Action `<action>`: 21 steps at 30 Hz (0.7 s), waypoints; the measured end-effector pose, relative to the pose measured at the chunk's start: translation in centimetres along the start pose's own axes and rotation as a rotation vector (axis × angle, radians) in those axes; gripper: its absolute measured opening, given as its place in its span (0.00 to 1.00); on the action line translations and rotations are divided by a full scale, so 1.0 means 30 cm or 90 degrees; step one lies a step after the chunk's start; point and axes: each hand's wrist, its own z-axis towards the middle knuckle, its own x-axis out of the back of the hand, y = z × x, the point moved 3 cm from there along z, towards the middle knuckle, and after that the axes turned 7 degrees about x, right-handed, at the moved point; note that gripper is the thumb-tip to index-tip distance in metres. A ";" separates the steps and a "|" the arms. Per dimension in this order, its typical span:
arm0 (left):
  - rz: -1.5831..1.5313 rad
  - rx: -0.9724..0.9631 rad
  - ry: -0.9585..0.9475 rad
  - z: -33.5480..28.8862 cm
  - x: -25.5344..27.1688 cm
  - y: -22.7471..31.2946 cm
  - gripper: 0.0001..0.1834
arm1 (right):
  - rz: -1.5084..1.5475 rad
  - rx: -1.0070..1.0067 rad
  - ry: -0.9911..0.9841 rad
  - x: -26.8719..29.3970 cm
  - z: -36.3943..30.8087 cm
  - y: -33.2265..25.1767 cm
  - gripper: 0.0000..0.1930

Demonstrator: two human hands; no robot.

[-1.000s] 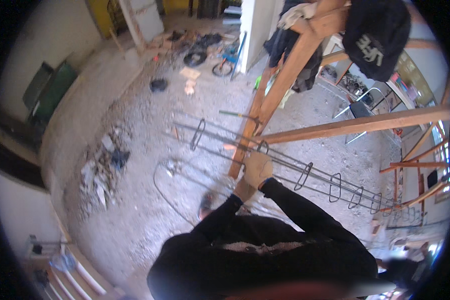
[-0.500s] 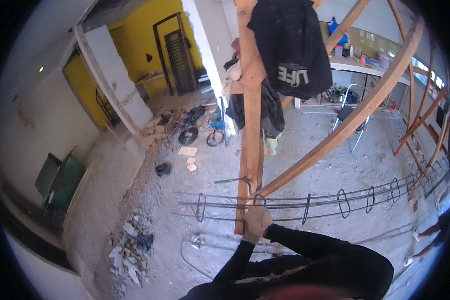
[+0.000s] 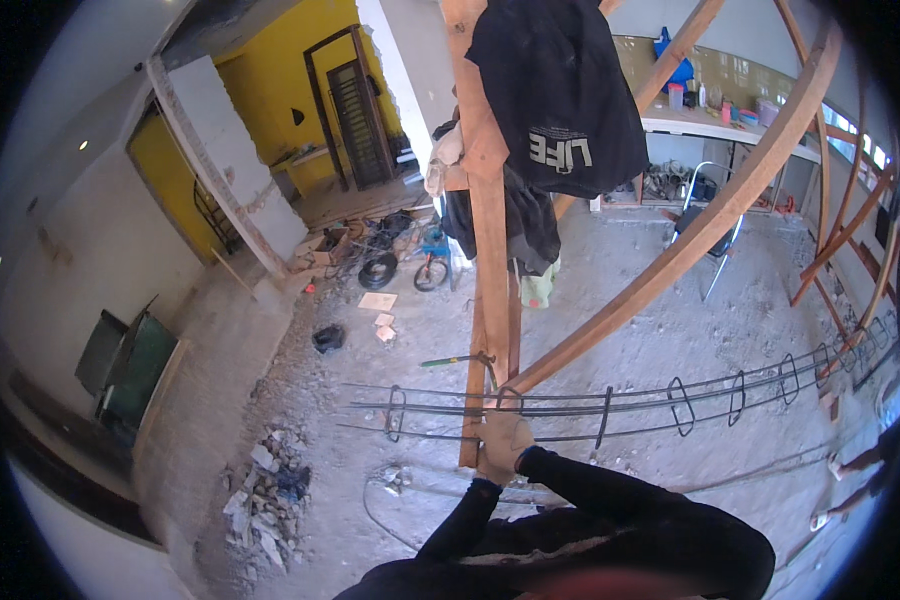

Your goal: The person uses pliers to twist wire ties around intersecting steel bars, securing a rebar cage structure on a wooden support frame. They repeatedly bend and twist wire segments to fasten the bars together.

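Note:
A long rebar cage point(image 3: 630, 402) of several thin bars with bent stirrups runs across in front of me, crossing a wooden post point(image 3: 490, 250). My right hand point(image 3: 507, 436) is closed at the lower bars beside the post's foot, by a stirrup. Just below and touching it is my left hand point(image 3: 492, 466), also closed. What the fingers hold is hidden. Beyond the hands, a green-handled tool point(image 3: 448, 361) with a curved dark end rests against the post. A loose stirrup point(image 3: 395, 414) hangs round the bars to the left.
A slanting timber brace point(image 3: 670, 260) rises to the right from the post. Dark clothing point(image 3: 560, 100) hangs on it. Broken rubble point(image 3: 265, 500) lies at the lower left, a green box point(image 3: 135, 365) by the left wall. A chair point(image 3: 705, 220) stands farther back. Another person's feet point(image 3: 830, 490) show at right.
The view has shifted slightly, so the post and cage sit a little farther left. Both hands stay together at the same part of the cage.

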 end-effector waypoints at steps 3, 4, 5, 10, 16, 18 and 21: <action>-0.004 -0.002 0.004 0.000 -0.002 0.009 0.35 | 0.040 -0.004 0.009 0.014 -0.006 -0.006 0.13; -0.008 -0.002 0.007 0.002 -0.005 0.012 0.36 | 0.055 0.002 0.020 0.018 -0.001 -0.006 0.14; -0.009 -0.002 0.010 0.002 -0.007 0.014 0.36 | 0.057 -0.015 -0.002 0.016 0.003 -0.005 0.14; -0.040 0.004 0.002 0.029 -0.036 0.017 0.32 | 0.011 0.000 -0.080 0.018 0.022 -0.001 0.15; -0.083 0.012 -0.029 0.064 -0.058 0.008 0.25 | 0.021 0.018 -0.094 0.052 0.024 -0.008 0.14; -0.106 0.019 -0.043 0.072 -0.071 0.005 0.23 | 0.040 0.025 -0.098 0.059 0.026 -0.005 0.12; -0.167 0.038 -0.076 0.061 -0.103 0.006 0.20 | 0.031 0.034 -0.094 0.064 0.032 -0.009 0.11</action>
